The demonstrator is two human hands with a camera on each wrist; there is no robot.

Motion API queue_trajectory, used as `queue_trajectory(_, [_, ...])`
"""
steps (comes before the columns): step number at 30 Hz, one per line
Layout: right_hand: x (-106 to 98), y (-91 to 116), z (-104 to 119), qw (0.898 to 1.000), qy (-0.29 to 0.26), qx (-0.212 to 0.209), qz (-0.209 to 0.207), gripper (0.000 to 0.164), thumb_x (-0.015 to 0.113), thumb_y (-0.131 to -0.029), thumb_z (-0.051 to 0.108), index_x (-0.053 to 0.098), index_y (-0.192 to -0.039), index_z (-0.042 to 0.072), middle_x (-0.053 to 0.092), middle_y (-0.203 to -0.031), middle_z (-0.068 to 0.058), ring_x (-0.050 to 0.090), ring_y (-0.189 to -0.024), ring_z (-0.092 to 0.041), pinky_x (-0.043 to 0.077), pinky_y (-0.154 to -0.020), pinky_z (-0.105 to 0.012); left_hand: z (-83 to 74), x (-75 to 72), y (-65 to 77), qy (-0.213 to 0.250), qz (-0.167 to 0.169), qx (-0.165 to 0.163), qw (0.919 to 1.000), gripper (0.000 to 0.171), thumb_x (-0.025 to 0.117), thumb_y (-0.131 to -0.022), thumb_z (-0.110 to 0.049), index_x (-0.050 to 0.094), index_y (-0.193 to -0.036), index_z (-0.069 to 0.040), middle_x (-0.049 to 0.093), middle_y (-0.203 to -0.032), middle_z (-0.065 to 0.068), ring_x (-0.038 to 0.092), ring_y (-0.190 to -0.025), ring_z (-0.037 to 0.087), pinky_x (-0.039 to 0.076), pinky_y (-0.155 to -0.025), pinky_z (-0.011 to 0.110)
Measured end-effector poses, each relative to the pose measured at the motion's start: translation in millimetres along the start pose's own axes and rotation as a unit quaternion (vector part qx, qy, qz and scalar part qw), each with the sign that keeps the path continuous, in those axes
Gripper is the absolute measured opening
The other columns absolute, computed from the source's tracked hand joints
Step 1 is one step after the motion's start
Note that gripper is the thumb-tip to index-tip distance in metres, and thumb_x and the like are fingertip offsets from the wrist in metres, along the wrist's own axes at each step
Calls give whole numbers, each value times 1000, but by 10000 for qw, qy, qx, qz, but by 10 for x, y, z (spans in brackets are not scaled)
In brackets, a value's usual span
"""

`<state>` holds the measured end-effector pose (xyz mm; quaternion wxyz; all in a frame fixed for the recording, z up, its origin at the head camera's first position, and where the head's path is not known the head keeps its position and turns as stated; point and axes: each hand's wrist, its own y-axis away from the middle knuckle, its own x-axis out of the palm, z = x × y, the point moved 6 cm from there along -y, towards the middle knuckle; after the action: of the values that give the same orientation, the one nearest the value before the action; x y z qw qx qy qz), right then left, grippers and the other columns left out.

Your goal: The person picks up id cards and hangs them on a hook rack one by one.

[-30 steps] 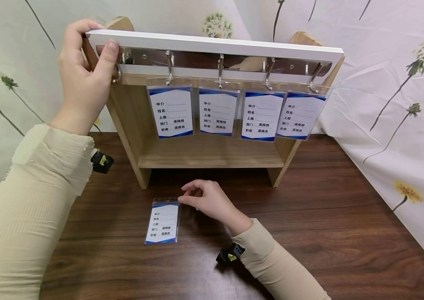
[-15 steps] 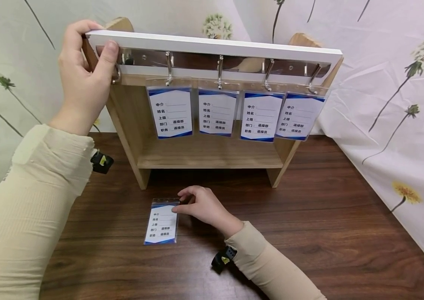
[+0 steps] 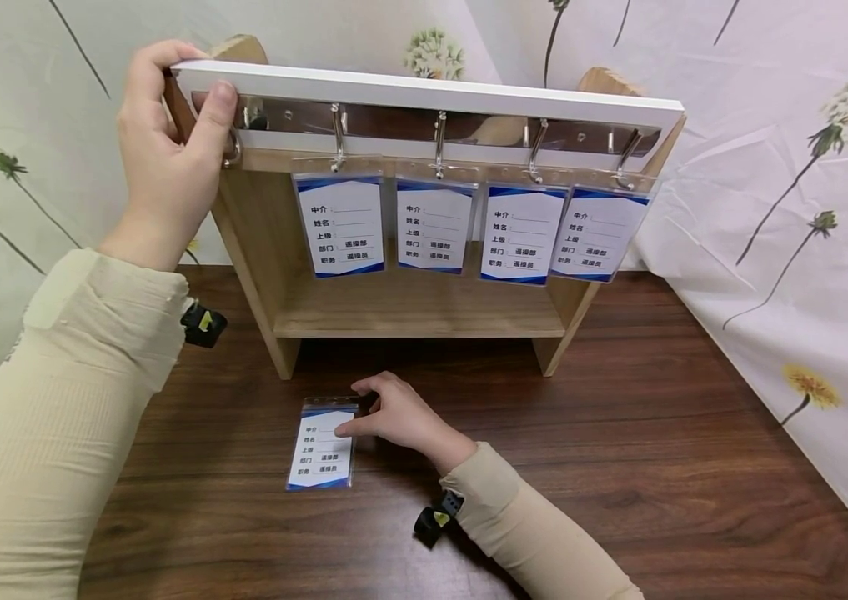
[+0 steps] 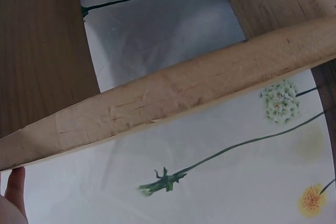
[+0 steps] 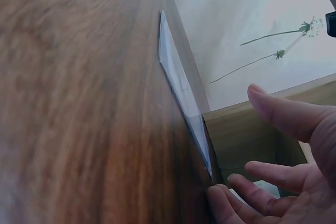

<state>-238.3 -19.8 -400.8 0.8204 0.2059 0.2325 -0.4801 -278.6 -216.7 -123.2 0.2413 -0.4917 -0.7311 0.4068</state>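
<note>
My left hand (image 3: 168,167) grips the left end of a white hook rack (image 3: 439,87), thumb on the front and fingers over the top. A clear-sleeved badge (image 3: 322,458) with blue edges and printed text lies flat on the table. Over its upper right side is my right hand (image 3: 404,417), thumb and fingers spread apart. In the right wrist view the thumb stands clear of the badge (image 5: 181,82), while the lower fingertips are close to the tabletop by its end; whether they touch it I cannot tell. Several similar badges (image 3: 344,229) hang from the rack's metal hooks (image 3: 439,143).
The rack sits on a wooden shelf unit (image 3: 424,317) standing on the dark wood table (image 3: 679,467). Behind and to the right hangs white flower-print fabric (image 3: 754,167). The leftmost hook (image 3: 233,150), beside my left thumb, holds no badge.
My right hand has shifted left and slightly toward me, bringing the thumb over the badge's face. Its thumb and fingers have spread wider. The left hand has stayed on the rack.
</note>
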Motion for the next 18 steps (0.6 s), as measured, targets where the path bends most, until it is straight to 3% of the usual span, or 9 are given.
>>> queue_trajectory(7, [54, -49, 4, 9999, 128, 25, 110, 71, 86, -77, 33, 58, -136, 7, 53, -135, -9, 53, -92, -12, 48, -80, -24, 22, -13, -4, -27, 27, -193, 9998, 23, 59, -95, -14, 58, -118, -14, 55, -104, -11, 52, -84, 4, 40, -73, 17])
queue_trajectory(14, [135, -89, 18, 9982, 553, 76, 229, 79, 87, -75, 36, 54, -140, 7, 49, -140, -11, 47, -128, -24, 45, -104, -34, 9, -9, -5, -5, 39, -134, 9999, 21, 60, -95, -15, 58, -116, -17, 55, -99, -12, 52, -82, 4, 40, -71, 18])
queue_trajectory(18, [179, -105, 17, 9965, 754, 207, 279, 84, 88, -73, 35, 51, -142, 8, 44, -144, -12, 40, -136, -30, 44, -106, -39, -11, -7, 4, -157, 79, 22, 9998, 19, 58, -97, -18, 58, -116, -19, 55, -99, -16, 53, -85, 5, 40, -71, 18])
